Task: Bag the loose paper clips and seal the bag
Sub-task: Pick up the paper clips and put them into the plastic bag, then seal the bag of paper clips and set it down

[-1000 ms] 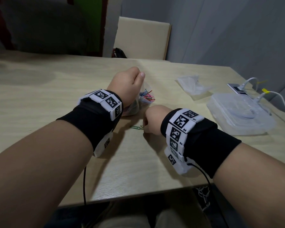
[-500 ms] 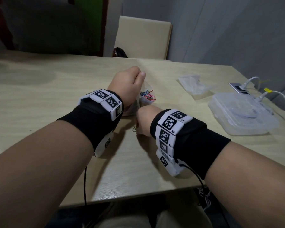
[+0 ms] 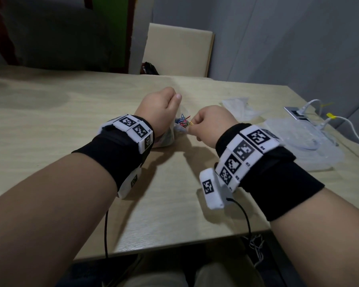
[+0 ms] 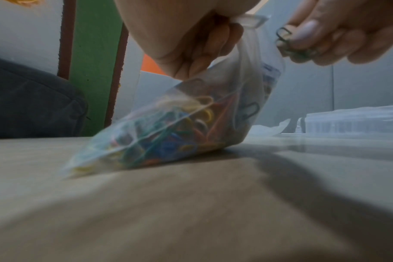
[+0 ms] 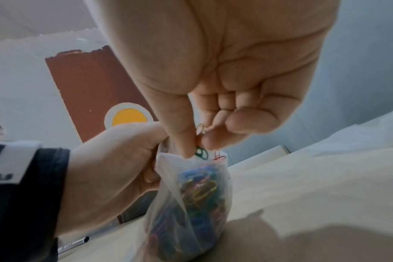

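Left hand (image 3: 157, 109) grips bag (image 5: 191, 203) open; right hand (image 3: 212, 125) pinches clips (image 5: 201, 153) above

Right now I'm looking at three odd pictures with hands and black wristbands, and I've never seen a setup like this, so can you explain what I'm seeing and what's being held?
These are one person's two bare hands, with no machine involved. The black bands with checkered tags carry small cameras. The wide picture comes from a camera on the person's head, looking down at a wooden table. The other two come from the wrists, looking along each hand.

The left hand grips the top of a clear plastic bag that rests on the table and is partly filled with colourful paper clips. The right hand pinches a few more clips at the bag's open mouth, apparently to drop them in.

To the right lie a crumpled clear bag, a clear plastic box and white cables.
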A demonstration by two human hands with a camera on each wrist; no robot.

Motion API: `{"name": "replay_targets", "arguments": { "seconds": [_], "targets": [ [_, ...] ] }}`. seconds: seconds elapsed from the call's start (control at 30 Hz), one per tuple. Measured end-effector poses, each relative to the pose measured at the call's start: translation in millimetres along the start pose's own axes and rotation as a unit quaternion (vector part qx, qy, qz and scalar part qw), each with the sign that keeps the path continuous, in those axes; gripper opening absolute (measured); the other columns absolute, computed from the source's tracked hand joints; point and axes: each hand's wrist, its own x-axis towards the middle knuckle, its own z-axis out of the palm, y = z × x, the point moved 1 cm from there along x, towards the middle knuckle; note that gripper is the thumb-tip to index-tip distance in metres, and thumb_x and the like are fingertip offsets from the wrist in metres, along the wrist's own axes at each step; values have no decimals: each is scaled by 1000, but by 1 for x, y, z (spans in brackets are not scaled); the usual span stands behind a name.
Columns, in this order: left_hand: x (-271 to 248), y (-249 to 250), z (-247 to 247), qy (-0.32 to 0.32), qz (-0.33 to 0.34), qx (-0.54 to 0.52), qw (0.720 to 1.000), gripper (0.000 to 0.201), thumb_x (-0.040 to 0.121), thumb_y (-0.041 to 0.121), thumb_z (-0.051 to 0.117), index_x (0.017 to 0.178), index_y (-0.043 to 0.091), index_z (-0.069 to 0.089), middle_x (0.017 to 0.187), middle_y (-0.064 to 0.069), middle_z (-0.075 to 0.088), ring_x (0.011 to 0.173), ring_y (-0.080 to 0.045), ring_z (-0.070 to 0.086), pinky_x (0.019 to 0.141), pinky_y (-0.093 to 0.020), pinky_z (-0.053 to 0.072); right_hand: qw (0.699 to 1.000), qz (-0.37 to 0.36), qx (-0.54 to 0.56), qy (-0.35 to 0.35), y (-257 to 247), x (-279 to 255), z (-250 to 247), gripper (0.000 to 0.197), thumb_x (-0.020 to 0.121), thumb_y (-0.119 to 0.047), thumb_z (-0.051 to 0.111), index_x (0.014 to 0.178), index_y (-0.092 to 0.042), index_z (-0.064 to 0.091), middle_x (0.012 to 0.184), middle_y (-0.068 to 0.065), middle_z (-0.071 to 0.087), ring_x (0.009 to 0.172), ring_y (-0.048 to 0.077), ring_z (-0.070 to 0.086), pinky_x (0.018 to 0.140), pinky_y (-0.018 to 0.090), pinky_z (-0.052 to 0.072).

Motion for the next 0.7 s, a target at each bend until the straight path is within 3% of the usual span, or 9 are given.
{"name": "replay_targets", "arguments": {
  "seconds": [0.13,0.3,0.43,0.53,0.7],
  "targets": [
    [-5,5,-2,-6,-2,-9,1000,27,97,25,41,75,10,46,65,-7,49,69,-28,48,62,-36,37,997,5,54,55,-8,6,8,7,84,-27,68,88,-22,68,95,2,72,93,23,66,82,30,52],
    [-14,9,-3,-16,3,-22,1000,30,97,25,42,79,3,52,71,-16,56,72,-32,53,67,-39,43,998,-12,49,40,-7,3,3,33,91,-12,53,119,-24,66,115,2,70,108,22,64,97,33,50],
    [-21,13,-4,-19,7,-20,1000,27,97,26,43,74,12,47,59,0,45,68,-27,47,63,-35,37,988,-33,126,85,8,-14,-1,29,91,-10,51,111,-24,67,112,-2,69,102,19,65,95,32,50],
    [-22,20,-8,-16,15,-32,999,29,97,27,42,74,10,48,61,0,47,67,-25,48,63,-34,38,977,-43,156,137,23,-27,-3,26,89,-9,52,105,-24,67,108,-2,66,101,15,61,92,27,48],
    [-20,43,-7,-16,44,-66,997,32,97,28,42,67,16,44,58,4,44,63,-20,45,62,-34,36,977,-39,181,102,39,-42,-6,28,92,-12,54,118,-23,61,114,-4,64,99,14,60,95,29,48]
  ]
}}
